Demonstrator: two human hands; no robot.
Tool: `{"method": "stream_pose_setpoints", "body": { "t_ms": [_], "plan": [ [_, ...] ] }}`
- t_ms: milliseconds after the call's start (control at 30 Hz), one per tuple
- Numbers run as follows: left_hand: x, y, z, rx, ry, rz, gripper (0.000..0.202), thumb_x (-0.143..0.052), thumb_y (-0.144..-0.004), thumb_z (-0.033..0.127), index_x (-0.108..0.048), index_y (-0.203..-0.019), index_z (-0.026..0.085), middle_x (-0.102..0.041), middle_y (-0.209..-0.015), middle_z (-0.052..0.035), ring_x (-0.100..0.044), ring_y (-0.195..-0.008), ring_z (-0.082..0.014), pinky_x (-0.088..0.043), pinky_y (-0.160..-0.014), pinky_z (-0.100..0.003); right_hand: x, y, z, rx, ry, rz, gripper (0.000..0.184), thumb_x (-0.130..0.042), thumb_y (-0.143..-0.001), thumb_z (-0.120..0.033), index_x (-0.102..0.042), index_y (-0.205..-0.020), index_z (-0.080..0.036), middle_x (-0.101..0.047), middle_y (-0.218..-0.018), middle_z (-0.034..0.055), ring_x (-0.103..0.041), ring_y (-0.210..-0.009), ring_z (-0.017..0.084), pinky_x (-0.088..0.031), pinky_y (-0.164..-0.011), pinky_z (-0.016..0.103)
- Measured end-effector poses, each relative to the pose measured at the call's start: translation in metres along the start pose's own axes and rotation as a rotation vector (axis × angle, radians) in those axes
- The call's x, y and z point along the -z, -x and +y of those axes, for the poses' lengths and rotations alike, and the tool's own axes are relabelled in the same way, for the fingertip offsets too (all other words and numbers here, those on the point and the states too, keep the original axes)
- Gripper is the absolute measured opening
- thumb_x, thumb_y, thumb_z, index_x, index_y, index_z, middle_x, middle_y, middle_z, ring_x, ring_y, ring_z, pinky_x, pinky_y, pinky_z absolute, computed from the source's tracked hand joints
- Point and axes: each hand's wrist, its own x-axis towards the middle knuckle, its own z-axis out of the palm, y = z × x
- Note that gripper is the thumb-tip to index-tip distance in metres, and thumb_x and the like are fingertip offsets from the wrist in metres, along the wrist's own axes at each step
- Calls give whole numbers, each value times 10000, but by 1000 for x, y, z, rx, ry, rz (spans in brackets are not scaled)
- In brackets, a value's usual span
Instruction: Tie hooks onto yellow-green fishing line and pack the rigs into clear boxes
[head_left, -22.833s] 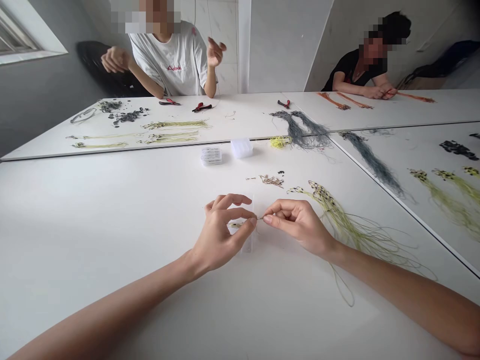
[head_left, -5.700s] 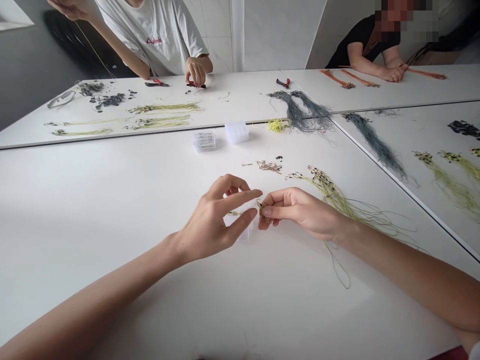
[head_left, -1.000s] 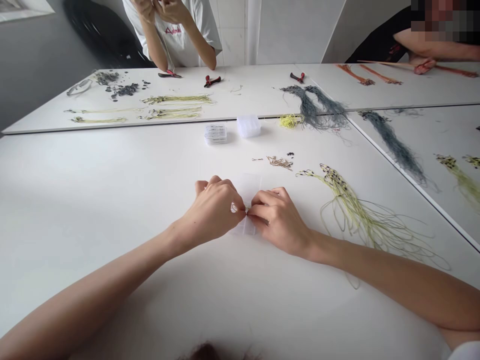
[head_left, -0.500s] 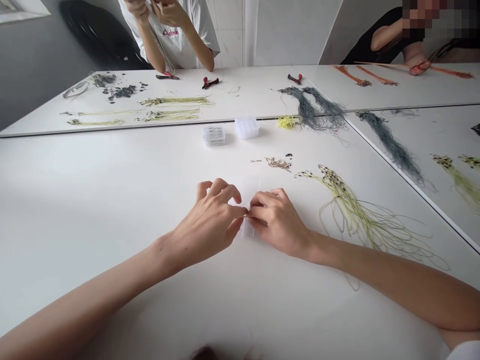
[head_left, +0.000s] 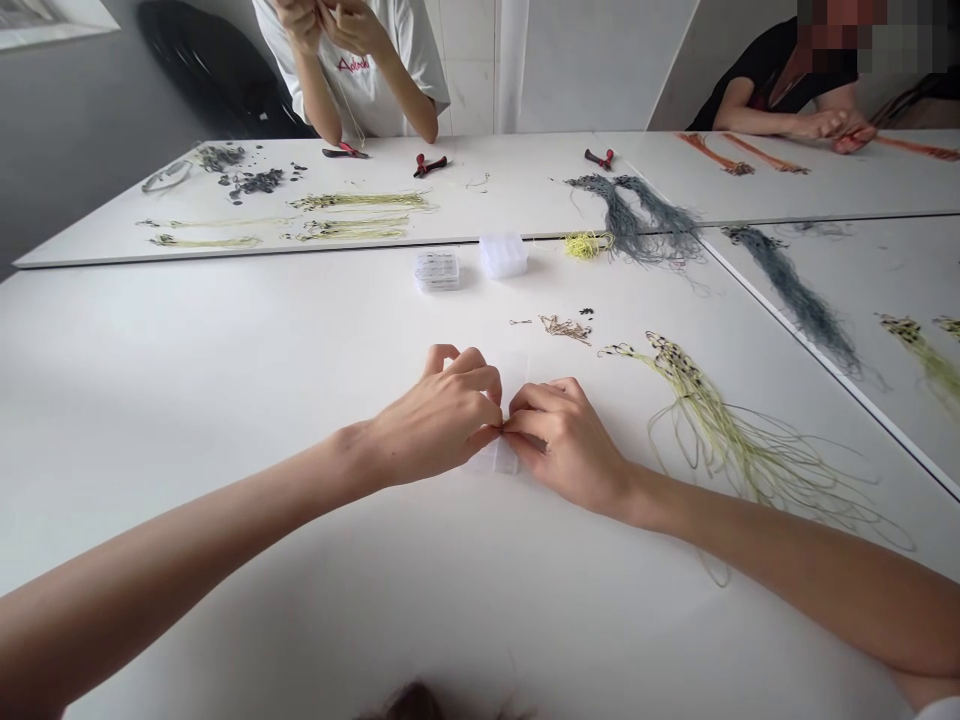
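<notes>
My left hand (head_left: 442, 415) and my right hand (head_left: 566, 440) meet fingertip to fingertip over a small clear plastic box (head_left: 499, 455) on the white table (head_left: 225, 400). Both hands are closed in a pinch on a tiny piece between them, too small to name. A bundle of yellow-green lines with dark beads (head_left: 712, 425) lies just right of my right hand, fanning out toward the table's right edge. A small pile of brown hooks (head_left: 564, 327) lies beyond my hands.
Two clear boxes (head_left: 437, 269) (head_left: 503, 255) stand at the table's far edge, beside a yellow coil (head_left: 583, 244). Grey line bundles (head_left: 637, 215), more yellow-green lines (head_left: 352, 215) and pliers (head_left: 429, 164) lie on the far tables, where two other people work.
Since half a second ago my left fingers have curled tighter and both hands sit slightly closer together over the clear box. Earlier the hands were held apart and higher.
</notes>
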Motion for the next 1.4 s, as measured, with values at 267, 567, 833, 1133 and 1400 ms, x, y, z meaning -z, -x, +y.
{"method": "stream_pose_setpoints", "body": {
  "t_ms": [267, 567, 833, 1133, 1400],
  "plan": [
    [-3, -2, -3, 95, 95, -5, 191, -583, -851, 227, -748, -758, 250, -649, -925, -39, -507, -939, -218, -270, -916, -440, 0, -1, 1, 26, 11, -2, 231, -554, -874, -90, -667, -688, -167, -613, -756, -2, -561, -721, 112, -319, -798, 330],
    [2, -14, -8, 314, 241, -160, 118, -656, -761, 333, -752, -759, 263, -639, -805, -52, -478, -912, -258, -323, -852, -448, 4, -2, 0, 2, -3, -52, 210, -569, -864, -82, -683, -712, -171, -609, -776, -7, -567, -726, 106, -305, -795, 317],
    [-6, 20, -4, 225, 131, 117, 188, -592, -867, 284, -731, -993, 294, -586, -925, -56, -472, -918, -228, -373, -810, -399, 5, -1, 0, -3, 17, -62, 180, -588, -863, -100, -691, -735, -173, -626, -800, 1, -560, -735, 116, -308, -816, 325],
    [-38, 60, 18, 119, -86, 198, 368, -517, -925, 263, -557, -1288, 221, -562, -1011, -109, -450, -948, -260, -380, -827, -440, 3, -1, 0, 21, 32, -45, 172, -596, -872, -122, -700, -749, -182, -640, -807, 6, -566, -729, 121, -318, -818, 332],
    [-39, 52, 24, 130, -102, 188, 343, -508, -924, 288, -569, -1245, 184, -543, -1010, -119, -443, -946, -264, -384, -819, -440, 3, -1, -1, 28, 43, -44, 196, -576, -889, -131, -697, -742, -181, -639, -798, 9, -572, -720, 118, -320, -812, 332]
  ]
}}
